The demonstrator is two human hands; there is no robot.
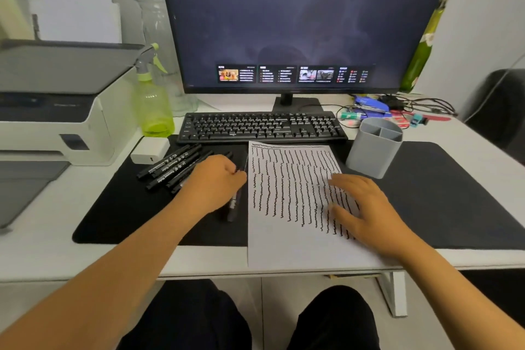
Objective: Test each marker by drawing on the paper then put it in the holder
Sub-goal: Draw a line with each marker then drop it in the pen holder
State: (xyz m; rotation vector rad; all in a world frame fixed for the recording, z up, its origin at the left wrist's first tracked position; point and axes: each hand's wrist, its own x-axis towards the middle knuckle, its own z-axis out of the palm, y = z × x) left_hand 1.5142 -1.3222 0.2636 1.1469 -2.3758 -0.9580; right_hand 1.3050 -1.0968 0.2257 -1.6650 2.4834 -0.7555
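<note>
Left hand pinches a marker beside the paper, right hand flat upon it; uncapping and drawing presumably come next.

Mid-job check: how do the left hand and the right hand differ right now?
The left hand sits on the black mat with its fingers curled round a black marker; the right hand lies on the paper with fingers spread flat, holding nothing. The left is beside the loose markers; the right is nearer the grey holder. Both are bare and low over the desk.
</note>
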